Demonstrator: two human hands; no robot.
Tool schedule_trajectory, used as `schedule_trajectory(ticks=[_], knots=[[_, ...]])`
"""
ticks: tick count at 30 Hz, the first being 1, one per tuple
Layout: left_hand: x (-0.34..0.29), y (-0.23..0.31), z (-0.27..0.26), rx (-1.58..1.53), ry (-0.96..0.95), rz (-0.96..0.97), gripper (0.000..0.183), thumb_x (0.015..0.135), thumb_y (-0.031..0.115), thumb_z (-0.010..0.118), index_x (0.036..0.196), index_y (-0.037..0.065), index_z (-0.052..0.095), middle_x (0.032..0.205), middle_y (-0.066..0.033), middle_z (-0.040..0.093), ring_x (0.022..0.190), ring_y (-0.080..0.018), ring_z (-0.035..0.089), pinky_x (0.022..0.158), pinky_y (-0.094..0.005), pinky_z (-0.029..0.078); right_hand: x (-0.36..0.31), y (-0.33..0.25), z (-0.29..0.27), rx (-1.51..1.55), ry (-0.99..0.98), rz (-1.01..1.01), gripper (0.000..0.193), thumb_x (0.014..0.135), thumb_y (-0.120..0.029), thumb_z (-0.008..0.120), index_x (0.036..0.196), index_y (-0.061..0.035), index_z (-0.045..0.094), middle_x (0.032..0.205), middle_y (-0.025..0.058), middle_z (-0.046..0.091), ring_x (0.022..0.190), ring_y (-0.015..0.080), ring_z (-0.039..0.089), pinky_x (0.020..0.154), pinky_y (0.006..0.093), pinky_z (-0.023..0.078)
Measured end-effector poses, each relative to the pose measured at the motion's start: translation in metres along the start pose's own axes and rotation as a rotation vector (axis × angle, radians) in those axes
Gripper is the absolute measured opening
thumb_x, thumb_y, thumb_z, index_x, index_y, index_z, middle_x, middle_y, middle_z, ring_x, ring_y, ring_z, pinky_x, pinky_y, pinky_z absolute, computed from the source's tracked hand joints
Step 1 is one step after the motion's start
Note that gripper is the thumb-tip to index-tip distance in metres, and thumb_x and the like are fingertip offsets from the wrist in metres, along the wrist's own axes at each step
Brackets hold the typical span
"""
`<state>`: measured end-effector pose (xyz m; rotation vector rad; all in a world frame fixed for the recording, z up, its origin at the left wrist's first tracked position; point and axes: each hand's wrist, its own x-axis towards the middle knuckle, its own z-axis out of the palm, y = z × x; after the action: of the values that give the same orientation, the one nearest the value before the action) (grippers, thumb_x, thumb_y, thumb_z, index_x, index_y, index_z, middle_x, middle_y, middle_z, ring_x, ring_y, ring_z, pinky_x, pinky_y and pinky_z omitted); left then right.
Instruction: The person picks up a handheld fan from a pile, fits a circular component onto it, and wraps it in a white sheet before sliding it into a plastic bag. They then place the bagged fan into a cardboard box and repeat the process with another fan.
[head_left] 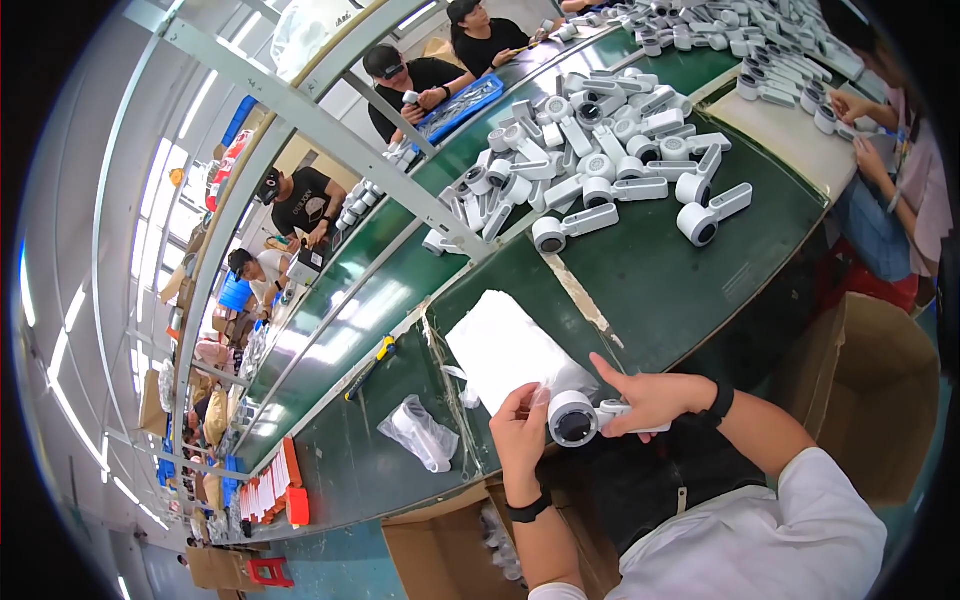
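Note:
My right hand (650, 397) grips the handle of a white round-headed handheld device (574, 420), its thumb raised. The dark round face of its head points toward me. Just left of that head, my left hand (520, 428) pinches the near edge of a thin clear plastic bag (545, 392). Under and beyond my fingers lies a stack of white plastic bags (505, 345) on the green table. Farther left rests a bagged device (420, 433) in clear plastic.
Many similar white devices (600, 165) lie heaped at the far side. A yellow-and-black cutter (371, 367) is near the table's ledge. Cardboard boxes (440, 545) stand below the front edge and at right (870, 400). A metal frame (340, 140) rises beyond. Co-workers sit around.

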<state>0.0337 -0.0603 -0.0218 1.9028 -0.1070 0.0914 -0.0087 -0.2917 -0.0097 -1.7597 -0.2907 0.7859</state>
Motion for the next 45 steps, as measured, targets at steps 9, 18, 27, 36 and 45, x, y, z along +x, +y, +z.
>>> schedule_trajectory(ticks=[9, 18, 27, 36, 45], knots=[[-0.001, -0.001, -0.021, 0.275, -0.03, 0.284, 0.016, 0.083, 0.003, 0.07, 0.099, 0.001, 0.069, 0.079, -0.0071, 0.065, 0.064, -0.0119, 0.056, 0.059, -0.0251, 0.046, 0.024, -0.004, -0.007, -0.089, -0.087, -0.017, 0.083, 0.087, -0.032, 0.062, 0.151, -0.0094, 0.014, 0.087, 0.0098, 0.067, 0.055, 0.0177, 0.062, 0.055, 0.0296, 0.053], [-0.016, -0.001, 0.002, 0.331, 0.178, 0.352, 0.006, 0.083, -0.001, 0.065, 0.089, -0.001, 0.064, 0.08, -0.0068, 0.063, 0.067, -0.0129, 0.057, 0.061, -0.0252, 0.047, 0.025, -0.001, 0.021, -0.291, 0.526, -0.236, 0.058, 0.09, -0.026, 0.06, 0.137, -0.011, 0.029, 0.078, 0.021, 0.064, 0.07, 0.0402, 0.065, 0.067, 0.0426, 0.053], [-0.033, 0.008, 0.017, 0.229, 0.019, 0.58, 0.011, 0.082, -0.006, 0.062, 0.091, 0.001, 0.061, 0.087, -0.0126, 0.062, 0.077, -0.0262, 0.061, 0.071, -0.0305, 0.049, 0.029, -0.017, 0.024, 0.362, 0.381, -0.177, 0.08, 0.089, -0.022, 0.064, 0.15, -0.0083, 0.014, 0.112, 0.0205, 0.063, 0.086, 0.033, 0.067, 0.074, 0.0399, 0.054], [-0.05, 0.008, 0.039, 0.091, -0.222, 0.787, 0.014, 0.078, -0.008, 0.065, 0.088, 0.002, 0.061, 0.087, -0.0109, 0.062, 0.072, -0.019, 0.058, 0.065, -0.0292, 0.047, 0.053, -0.004, 0.032, 0.757, 0.512, -0.374, 0.06, 0.095, -0.016, 0.059, 0.145, -0.0028, 0.029, 0.116, 0.0138, 0.06, 0.094, 0.0155, 0.061, 0.082, 0.0289, 0.049], [-0.049, -0.014, 0.037, -0.948, -0.092, -0.145, 0.05, 0.098, 0.023, 0.055, 0.14, 0.005, 0.034, 0.131, -0.0124, 0.05, 0.117, -0.0244, 0.053, 0.097, -0.0381, 0.046, 0.04, -0.025, 0.045, 0.381, 0.729, -0.359, 0.03, 0.092, -0.025, 0.061, 0.111, -0.0029, 0.059, 0.102, 0.012, 0.064, 0.088, 0.0251, 0.062, 0.076, 0.0345, 0.048]])
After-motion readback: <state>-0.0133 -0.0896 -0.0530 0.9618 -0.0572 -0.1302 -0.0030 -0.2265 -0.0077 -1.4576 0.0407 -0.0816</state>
